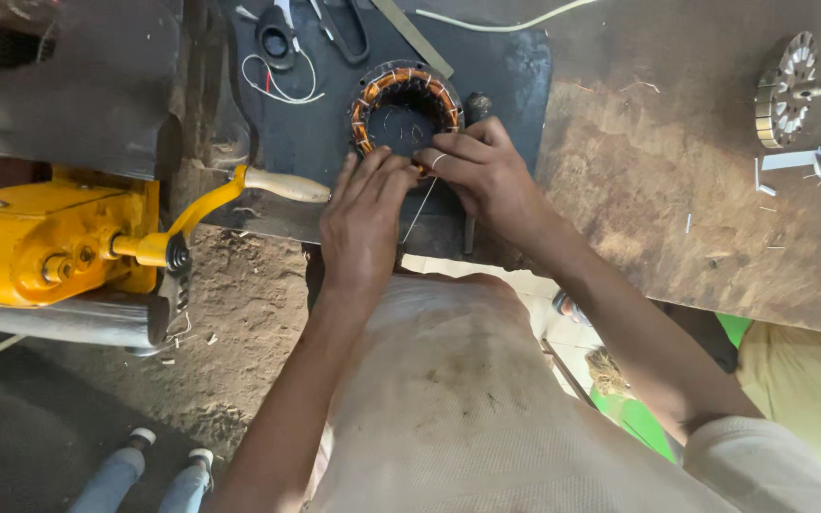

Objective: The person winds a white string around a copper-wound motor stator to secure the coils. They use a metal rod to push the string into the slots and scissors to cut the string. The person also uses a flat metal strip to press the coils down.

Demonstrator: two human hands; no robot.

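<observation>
Head view: round motor stator (405, 106) with copper windings lying flat on a dark mat (505, 76), at the near edge of the bench. Left hand (361, 218) at the stator's near rim, fingers curled down and pinched on something small there; exactly what, hidden by the fingers. Right hand (486, 171) just right of it, also at the stator's near rim, fingers bent and closed on a thin pale thread or wire (420, 211) running from the rim down toward the body. Both hands touching each other at the fingertips.

Judged best handled so: thread kept taut with the right hand, pinch held close against the rim with the left, pull kept along the winding and not across the copper, to spare its coating.

Left of the stator: wooden-handled crank (282, 184) on a yellow winding machine (40, 237). Beyond the stator: scissors (346, 27) and a loose white wire loop (282, 81). Well right of the stator: a slotted metal rotor (789, 87) on the brown bench.
</observation>
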